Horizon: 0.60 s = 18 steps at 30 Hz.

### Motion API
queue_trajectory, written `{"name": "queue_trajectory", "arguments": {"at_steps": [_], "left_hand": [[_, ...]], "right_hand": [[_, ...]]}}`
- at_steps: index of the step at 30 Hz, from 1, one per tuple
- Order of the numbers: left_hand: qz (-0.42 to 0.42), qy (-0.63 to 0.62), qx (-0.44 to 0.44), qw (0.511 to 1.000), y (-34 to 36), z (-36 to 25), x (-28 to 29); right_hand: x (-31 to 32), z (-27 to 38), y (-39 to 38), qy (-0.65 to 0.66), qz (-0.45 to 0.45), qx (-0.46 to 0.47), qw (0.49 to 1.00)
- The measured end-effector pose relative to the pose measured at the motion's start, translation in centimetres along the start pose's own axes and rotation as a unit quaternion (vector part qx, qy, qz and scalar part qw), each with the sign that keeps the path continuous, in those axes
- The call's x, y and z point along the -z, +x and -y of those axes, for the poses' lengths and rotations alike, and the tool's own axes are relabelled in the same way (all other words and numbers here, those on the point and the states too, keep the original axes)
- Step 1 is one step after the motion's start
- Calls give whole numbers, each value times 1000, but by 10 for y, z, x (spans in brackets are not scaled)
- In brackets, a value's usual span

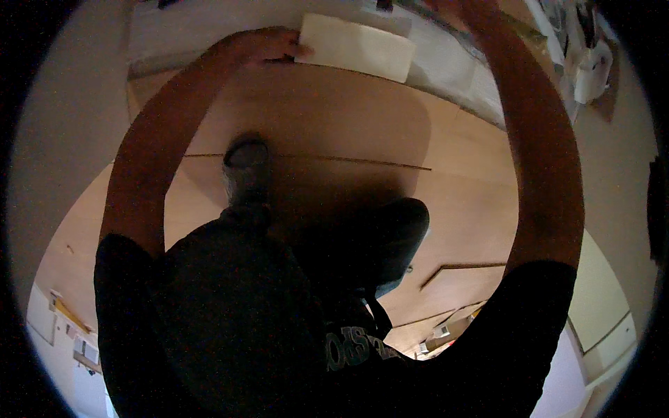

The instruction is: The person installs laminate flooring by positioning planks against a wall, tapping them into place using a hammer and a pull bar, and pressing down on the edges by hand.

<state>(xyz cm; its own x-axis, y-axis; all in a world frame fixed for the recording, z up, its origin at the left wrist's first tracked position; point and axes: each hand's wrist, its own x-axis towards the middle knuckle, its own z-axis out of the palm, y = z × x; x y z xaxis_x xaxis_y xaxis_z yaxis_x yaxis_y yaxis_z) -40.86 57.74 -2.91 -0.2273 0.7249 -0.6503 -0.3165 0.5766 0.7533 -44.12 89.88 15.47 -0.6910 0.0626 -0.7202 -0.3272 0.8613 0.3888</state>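
Note:
My left hand (pixel 275 46) reaches to the upper middle of the head view. It grips the left end of a short, cream rectangular board (pixel 357 47), with the thumb tip on the board's face. The board lies along the far edge of the light-brown plank flooring (pixel 460 150), over a whitish sheet (pixel 181 38). My right arm stretches up on the right side. Only part of my right hand (pixel 463 10) shows at the top edge, dark and cut off, so its fingers cannot be made out.
My grey-shod foot (pixel 246 171) and bent knee (pixel 404 219) are on the planks. A dark seam (pixel 348 163) crosses the flooring. A wall (pixel 77 104) rises at the left. A white object (pixel 594 73) and dim clutter stand at the upper right.

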Motion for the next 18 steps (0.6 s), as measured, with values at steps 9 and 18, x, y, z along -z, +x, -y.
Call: {"name": "queue_trajectory", "arguments": {"at_steps": [9, 18], "left_hand": [[25, -27, -11, 999, -38, -18, 17], [-13, 60, 5, 998, -29, -17, 33]], "right_hand": [[9, 14, -17, 79, -43, 18, 996], [3, 8, -45, 120, -51, 6, 991]]}}
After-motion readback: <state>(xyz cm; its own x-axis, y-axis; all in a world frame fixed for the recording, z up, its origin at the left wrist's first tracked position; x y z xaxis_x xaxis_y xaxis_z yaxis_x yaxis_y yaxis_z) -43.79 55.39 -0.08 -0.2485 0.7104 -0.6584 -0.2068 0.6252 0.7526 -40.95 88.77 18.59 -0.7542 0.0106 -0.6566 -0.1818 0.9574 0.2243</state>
